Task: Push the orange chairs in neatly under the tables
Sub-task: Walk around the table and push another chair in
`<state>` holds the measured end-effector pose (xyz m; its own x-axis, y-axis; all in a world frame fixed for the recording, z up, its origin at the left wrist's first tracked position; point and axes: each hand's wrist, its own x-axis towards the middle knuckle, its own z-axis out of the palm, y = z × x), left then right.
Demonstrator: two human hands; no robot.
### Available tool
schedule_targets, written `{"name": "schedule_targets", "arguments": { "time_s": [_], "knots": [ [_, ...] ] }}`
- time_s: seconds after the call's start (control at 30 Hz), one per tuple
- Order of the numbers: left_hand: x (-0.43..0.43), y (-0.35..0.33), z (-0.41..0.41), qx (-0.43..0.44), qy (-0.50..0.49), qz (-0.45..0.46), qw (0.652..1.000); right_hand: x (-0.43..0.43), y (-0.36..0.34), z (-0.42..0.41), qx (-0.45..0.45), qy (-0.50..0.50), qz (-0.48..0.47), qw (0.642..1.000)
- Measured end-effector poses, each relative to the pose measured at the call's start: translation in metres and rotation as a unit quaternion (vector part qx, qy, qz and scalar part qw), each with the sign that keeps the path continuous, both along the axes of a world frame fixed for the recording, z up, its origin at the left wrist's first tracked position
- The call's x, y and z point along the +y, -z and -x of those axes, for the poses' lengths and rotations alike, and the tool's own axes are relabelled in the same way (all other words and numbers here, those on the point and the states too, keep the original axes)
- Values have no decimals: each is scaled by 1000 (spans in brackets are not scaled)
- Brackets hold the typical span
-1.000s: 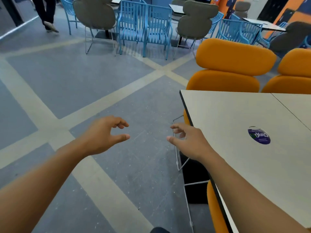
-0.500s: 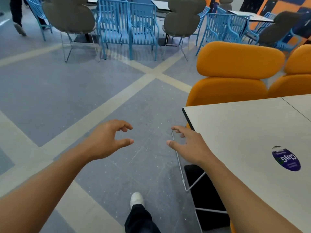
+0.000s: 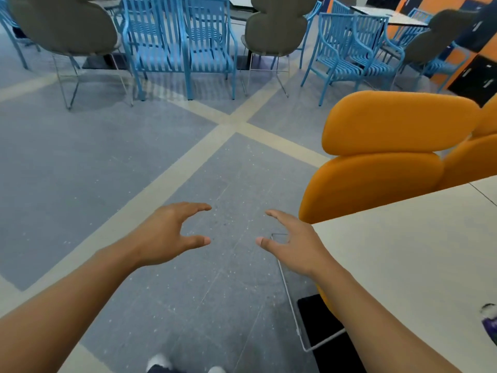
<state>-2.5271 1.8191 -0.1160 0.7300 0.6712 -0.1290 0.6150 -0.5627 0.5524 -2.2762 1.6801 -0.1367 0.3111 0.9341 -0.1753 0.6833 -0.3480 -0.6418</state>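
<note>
**Head view, read from left to right.**

- **Upper left:** the grey upholstered chairs on thin wire legs [image 3: 61, 25] and the blue slatted metal armchairs [image 3: 185, 41] stand beyond the aisle and are not part of the task.
- **Left:** the left hand [image 3: 166, 235] hangs over the grey speckled floor with beige stripes [image 3: 94, 162]. Its fingers are spread and lightly bent, its thumb points toward the centre, and it holds nothing.
- **Centre:** the right hand [image 3: 295, 246] mirrors it and is also empty.
  - The two hands are apart, with floor showing between the thumbs, and neither touches a chair.
  - The posture reads as a ready grasp, shaped for a chair back rather than for a small object.
- **Beneath the right wrist:** a thin grey wire chair frame [image 3: 293, 310] runs along the floor beside the black table foot [image 3: 317, 319]. A sliver of orange under the table edge suggests that its seat is already tucked in.
- **Right:** the orange padded chair with a two-lobed back [image 3: 390, 130] stands at the far side of the pale rectangular table [image 3: 416, 251].
  - Its lower lobe meets the table edge in view.
  - How far its seat lies under the top is hidden.
- **Far right:** a second orange chair [image 3: 481, 157] sits just beside it, cut off by the frame edge.

The nearer orange back is probably the next thing to be gripped and squared to the table.
</note>
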Motion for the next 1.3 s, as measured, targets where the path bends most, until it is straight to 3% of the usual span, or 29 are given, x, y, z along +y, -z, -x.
{"name": "schedule_targets", "arguments": {
  "time_s": [0.37,0.67,0.97,1.3],
  "knots": [
    [199,25,-53,10,96,7,995,157,7,-35,-13,77,36,996],
    [371,6,-112,15,182,5,983,293,0,-52,11,174,17,984],
    [469,1,-205,-6,238,20,971,366,1,-111,9,245,14,969],
    [552,3,-362,-18,280,5,960,459,25,-233,28,323,2,946]
  ]
}}
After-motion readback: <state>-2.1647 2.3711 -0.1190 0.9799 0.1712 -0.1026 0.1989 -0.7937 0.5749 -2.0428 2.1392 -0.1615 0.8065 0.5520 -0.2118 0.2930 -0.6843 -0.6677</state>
